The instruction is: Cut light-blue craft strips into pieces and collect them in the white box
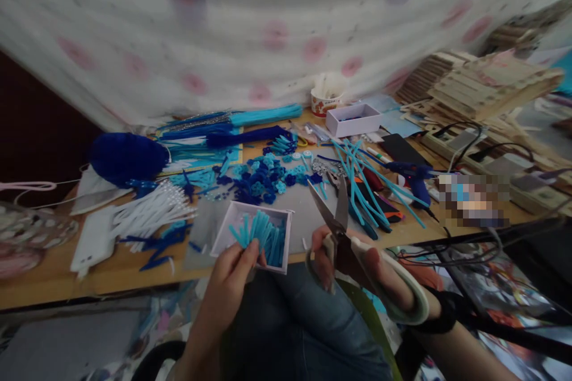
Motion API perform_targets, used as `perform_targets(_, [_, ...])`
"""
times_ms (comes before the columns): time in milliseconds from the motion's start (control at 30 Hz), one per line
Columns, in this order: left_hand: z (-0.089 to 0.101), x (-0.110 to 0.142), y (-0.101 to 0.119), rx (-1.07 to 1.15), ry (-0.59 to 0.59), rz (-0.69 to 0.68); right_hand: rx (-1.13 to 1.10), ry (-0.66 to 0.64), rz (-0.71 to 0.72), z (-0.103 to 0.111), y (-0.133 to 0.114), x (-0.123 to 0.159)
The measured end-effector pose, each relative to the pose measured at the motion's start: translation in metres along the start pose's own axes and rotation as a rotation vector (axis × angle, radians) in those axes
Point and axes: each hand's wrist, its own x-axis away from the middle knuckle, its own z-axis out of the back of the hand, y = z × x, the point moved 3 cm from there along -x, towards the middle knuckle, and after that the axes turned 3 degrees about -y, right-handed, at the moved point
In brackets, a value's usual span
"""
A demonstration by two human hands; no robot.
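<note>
My left hand (235, 271) is closed on a bunch of short light-blue pipe cleaner pieces (254, 229). It holds them over a small white box (221, 238) at the table's front edge, where more blue pieces lie inside. To the right, my right hand (353, 271) has its fingers through the handles of a pair of scissors (336, 223). The blades are spread, point away from me and have nothing between them. Behind the box lies a heap of blue flower-shaped pieces (259, 178). Long light-blue pipe cleaners (357, 184) lie loosely beyond the scissors.
A blue glue gun (415, 178) with a cable lies at the right, near a power strip (478, 161). White stems (152, 211) and a dark-blue fluffy ball (127, 159) are at the left. Another white box (353, 123) and a paper cup (326, 101) stand at the back.
</note>
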Motion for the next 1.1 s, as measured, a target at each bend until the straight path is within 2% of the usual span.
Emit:
perform_targets(100, [-0.008,-0.004,0.011,-0.465,-0.006,-0.042,0.000,0.048,0.032,0.001,-0.004,0.004])
perform_targets(167, [-0.015,-0.006,0.017,-0.655,-0.028,-0.047,-0.005,0.079,0.032,0.001,-0.006,0.006])
perform_targets(333, [-0.022,-0.008,0.024,-0.822,-0.114,0.016,-0.066,0.068,0.058,0.007,0.000,0.009])
perform_targets(433, [-0.021,-0.009,0.026,-0.824,-0.084,0.017,-0.089,0.065,0.115,0.011,0.002,0.008])
perform_targets(533, [-0.019,-0.011,0.024,-0.718,-0.026,-0.023,-0.097,0.081,0.156,0.012,0.001,0.007])
perform_targets(733, [-0.010,-0.011,0.019,-0.381,-0.066,-0.075,-0.129,0.105,0.136,0.016,0.004,0.008])
perform_targets(933, [0.004,-0.006,0.021,-0.043,0.023,0.163,-0.125,0.107,0.106,0.021,0.010,0.005])
perform_targets(1033, [0.004,-0.008,0.025,0.162,-0.014,0.174,-0.113,0.112,0.102,0.024,0.014,0.004])
perform_targets(1100, [0.004,-0.009,0.026,0.211,-0.007,0.168,-0.114,0.107,0.110,0.025,0.016,0.004])
